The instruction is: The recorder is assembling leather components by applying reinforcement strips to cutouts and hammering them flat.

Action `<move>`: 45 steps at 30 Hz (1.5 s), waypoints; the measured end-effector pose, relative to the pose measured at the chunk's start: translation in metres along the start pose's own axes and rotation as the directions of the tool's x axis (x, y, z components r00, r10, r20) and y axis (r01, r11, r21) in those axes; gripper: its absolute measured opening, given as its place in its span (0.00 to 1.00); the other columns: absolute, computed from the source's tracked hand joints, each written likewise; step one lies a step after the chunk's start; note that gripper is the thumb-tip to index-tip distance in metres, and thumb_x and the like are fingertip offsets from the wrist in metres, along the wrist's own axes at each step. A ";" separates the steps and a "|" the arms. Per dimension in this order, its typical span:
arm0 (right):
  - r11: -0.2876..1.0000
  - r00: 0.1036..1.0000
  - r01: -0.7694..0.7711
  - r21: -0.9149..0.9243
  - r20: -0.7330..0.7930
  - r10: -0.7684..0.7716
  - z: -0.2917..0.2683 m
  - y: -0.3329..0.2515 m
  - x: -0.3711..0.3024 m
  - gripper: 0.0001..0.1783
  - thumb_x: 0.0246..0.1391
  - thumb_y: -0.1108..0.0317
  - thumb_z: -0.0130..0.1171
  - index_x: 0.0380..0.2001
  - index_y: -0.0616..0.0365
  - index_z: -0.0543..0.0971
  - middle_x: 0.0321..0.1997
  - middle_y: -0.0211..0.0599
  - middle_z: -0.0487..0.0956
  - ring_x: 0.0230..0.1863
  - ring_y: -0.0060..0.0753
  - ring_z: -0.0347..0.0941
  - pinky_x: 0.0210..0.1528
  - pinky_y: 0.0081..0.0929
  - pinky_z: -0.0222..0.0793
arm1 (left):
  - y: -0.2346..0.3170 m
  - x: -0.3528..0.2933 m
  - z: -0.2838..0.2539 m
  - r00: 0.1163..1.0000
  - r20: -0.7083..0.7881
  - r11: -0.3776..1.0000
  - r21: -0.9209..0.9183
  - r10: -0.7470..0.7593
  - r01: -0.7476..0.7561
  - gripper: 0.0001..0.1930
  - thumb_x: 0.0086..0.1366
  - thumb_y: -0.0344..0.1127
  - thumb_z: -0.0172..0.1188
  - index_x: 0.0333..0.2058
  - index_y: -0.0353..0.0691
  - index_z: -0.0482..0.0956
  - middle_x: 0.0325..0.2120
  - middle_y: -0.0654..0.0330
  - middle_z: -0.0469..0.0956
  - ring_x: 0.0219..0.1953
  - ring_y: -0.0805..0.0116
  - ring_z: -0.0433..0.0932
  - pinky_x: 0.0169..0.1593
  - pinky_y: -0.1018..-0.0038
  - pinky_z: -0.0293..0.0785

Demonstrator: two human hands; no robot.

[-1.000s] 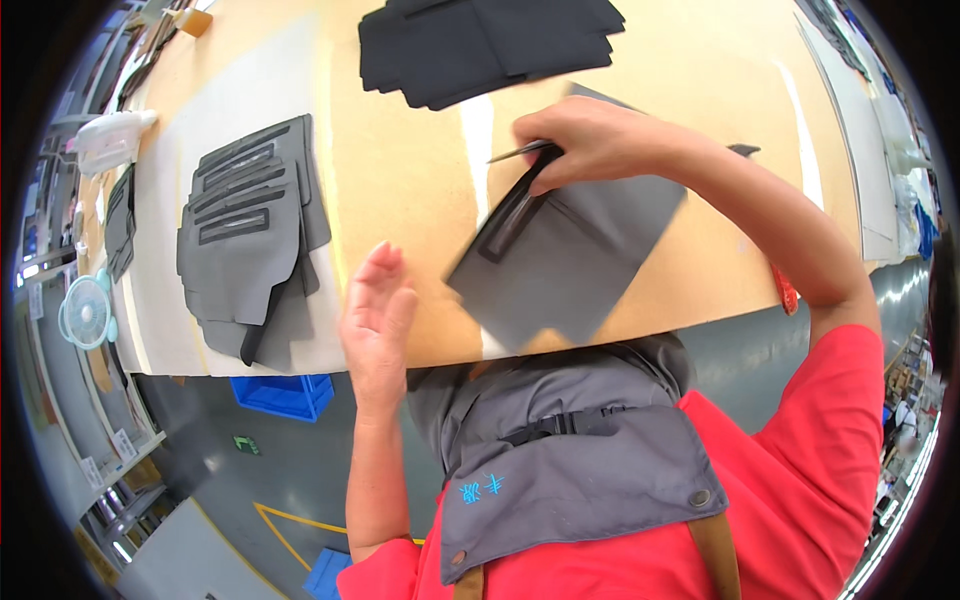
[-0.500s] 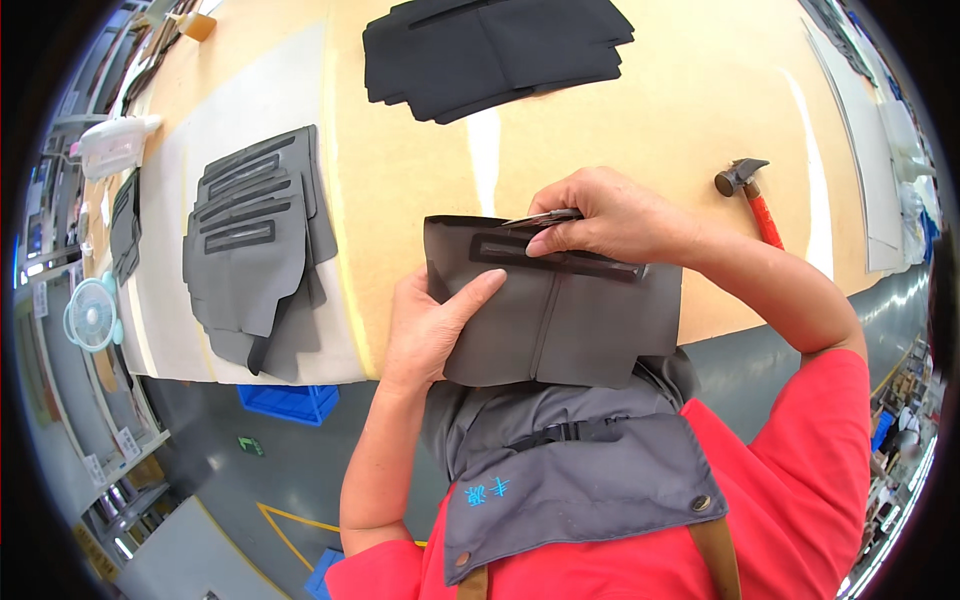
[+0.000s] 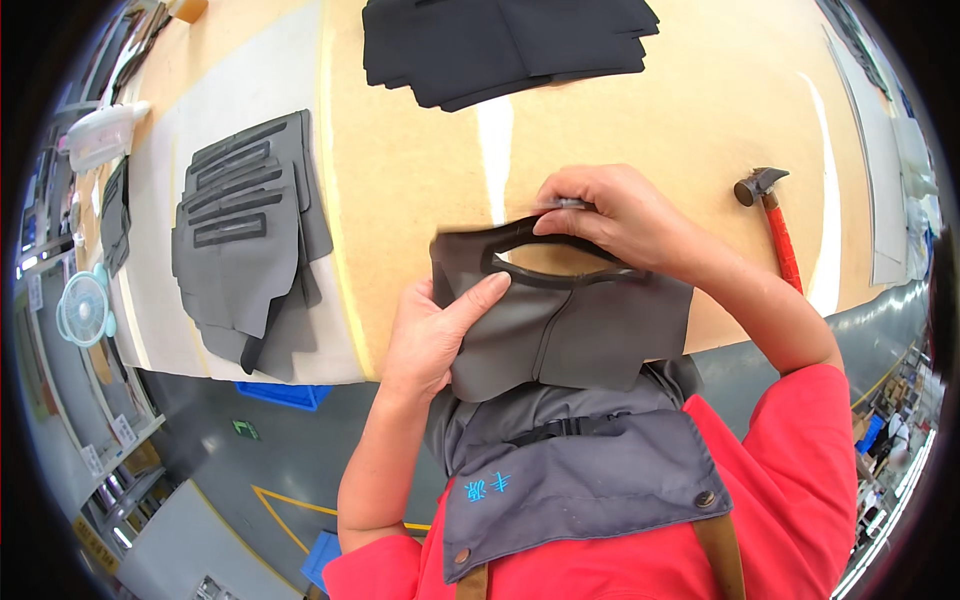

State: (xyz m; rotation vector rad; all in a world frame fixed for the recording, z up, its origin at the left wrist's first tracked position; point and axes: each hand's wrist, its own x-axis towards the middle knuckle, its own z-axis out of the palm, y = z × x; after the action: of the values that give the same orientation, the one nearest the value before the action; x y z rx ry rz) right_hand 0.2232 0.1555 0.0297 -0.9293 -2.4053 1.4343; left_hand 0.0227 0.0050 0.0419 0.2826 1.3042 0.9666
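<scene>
The grey panel (image 3: 610,325) lies at the near edge of the table (image 3: 400,170), its lower border jutting past that edge above the person's lap. Tabletop stretches from it to the black stack (image 3: 510,50), well apart at the far side, and to the hammer (image 3: 782,245) on the right; a narrower stretch parts it from the grey stack (image 3: 235,265) on the left. The left hand (image 3: 425,330) grips the panel's left side, thumb on top, fingers hidden. The right hand (image 3: 615,215) reaches in from the right, fingers curled tightly about a small metal tool (image 3: 568,204), thumb at the upper rim of the slot (image 3: 560,262), which gapes so that the table shows through. Counted: one panel in the hands, one slot in it, one tool, one hammer, one fan (image 3: 85,308); the layers in each stack cannot be counted
</scene>
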 end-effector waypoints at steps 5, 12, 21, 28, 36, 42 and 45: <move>0.997 0.984 0.076 -0.023 -0.160 -0.079 -0.011 -0.019 -0.027 0.17 0.66 0.64 0.62 0.53 0.62 0.82 0.35 0.39 0.82 0.37 0.33 0.78 0.41 0.31 0.71 | 0.000 0.003 0.001 0.997 -0.049 0.998 -0.027 0.053 -0.054 0.17 0.66 0.31 0.70 0.50 0.31 0.81 0.44 0.56 0.85 0.42 0.72 0.83 0.46 0.73 0.81; 0.932 0.971 -0.236 0.276 0.026 0.239 0.000 -0.036 -0.043 0.15 0.66 0.63 0.65 0.49 0.63 0.83 0.34 0.29 0.82 0.34 0.17 0.73 0.36 0.20 0.69 | 0.002 0.001 0.004 0.996 -0.037 0.997 0.033 0.075 -0.074 0.16 0.66 0.30 0.70 0.50 0.30 0.82 0.43 0.56 0.85 0.42 0.73 0.83 0.46 0.74 0.81; 0.911 0.963 -0.263 0.319 0.023 0.270 0.008 -0.035 -0.040 0.14 0.65 0.61 0.65 0.41 0.63 0.83 0.31 0.31 0.83 0.31 0.19 0.75 0.35 0.21 0.69 | 0.003 -0.008 0.008 0.990 0.004 0.987 0.078 0.141 -0.141 0.13 0.66 0.31 0.70 0.48 0.33 0.84 0.41 0.61 0.86 0.42 0.76 0.82 0.47 0.75 0.80; 0.923 0.973 -0.208 0.323 -0.027 0.229 0.011 -0.036 -0.041 0.13 0.65 0.61 0.65 0.39 0.62 0.84 0.30 0.34 0.83 0.30 0.22 0.76 0.34 0.24 0.70 | 0.002 -0.010 0.008 0.990 -0.002 0.988 0.063 0.141 -0.141 0.13 0.67 0.31 0.70 0.48 0.35 0.85 0.42 0.61 0.86 0.42 0.76 0.82 0.48 0.75 0.79; 0.931 0.980 -0.166 0.325 -0.054 0.193 0.015 -0.033 -0.043 0.13 0.65 0.61 0.64 0.39 0.62 0.83 0.29 0.33 0.83 0.29 0.20 0.75 0.34 0.23 0.70 | 0.003 -0.011 0.011 0.989 0.003 0.987 0.052 0.149 -0.149 0.14 0.67 0.31 0.69 0.49 0.34 0.84 0.42 0.61 0.86 0.42 0.76 0.82 0.48 0.75 0.80; 0.920 0.970 -0.235 0.312 0.023 0.240 0.010 -0.037 -0.042 0.11 0.66 0.65 0.63 0.40 0.64 0.83 0.33 0.30 0.84 0.34 0.17 0.76 0.39 0.19 0.72 | 0.003 -0.011 0.011 0.991 0.003 0.990 0.039 0.134 -0.134 0.14 0.67 0.30 0.69 0.49 0.33 0.84 0.42 0.60 0.86 0.43 0.76 0.82 0.48 0.75 0.80; 0.920 0.974 -0.210 0.332 -0.013 0.227 0.014 -0.034 -0.043 0.12 0.66 0.63 0.64 0.39 0.63 0.83 0.31 0.29 0.83 0.32 0.17 0.75 0.36 0.20 0.71 | 0.002 -0.011 0.012 0.992 0.005 0.991 0.036 0.129 -0.129 0.14 0.67 0.30 0.69 0.49 0.33 0.84 0.42 0.60 0.86 0.43 0.76 0.82 0.48 0.75 0.80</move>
State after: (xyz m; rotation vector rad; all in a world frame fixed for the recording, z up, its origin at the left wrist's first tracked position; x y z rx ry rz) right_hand 0.2361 0.1079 0.0577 -1.1568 -1.9859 1.7952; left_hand 0.0328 0.0025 0.0545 0.3997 1.3146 1.0520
